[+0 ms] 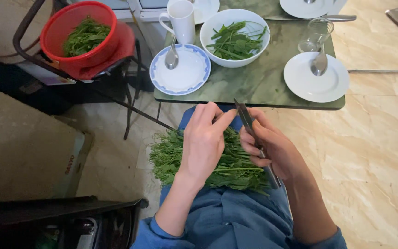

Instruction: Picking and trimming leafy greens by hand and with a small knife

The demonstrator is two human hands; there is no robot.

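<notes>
- Two hands work over a pile of green leafy stems (208, 163) that lies on the person's lap, on blue cloth (240, 216), just below the near edge of the table.
- The left hand (204, 140) rests on top of the pile, with fingers bent and the fingertips pinched together near the knife blade; what they pinch is too small to tell.
- The right hand (272, 147) has its fingers closed around the handle of a knife (254, 138), and the blade points up and away, towards the table edge.
- Just beyond the hands stands a small green table (259, 83).
- On it, a white bowl (234, 38) holds cut green stems.
- Beside the bowl, on the left, a white plate with blue rim (185, 76) carries a spoon (172, 57), and a white mug (180, 19) stands behind it.
- On the right side of the table, a plain white plate (316, 80) has another spoon (319, 63), and a small glass (318, 33) is behind it.
- To the left of the table, a red bowl (80, 34) with more greens sits on a dark metal stand (130, 101).
- The floor (374, 152) is of beige stone tiles.
</notes>
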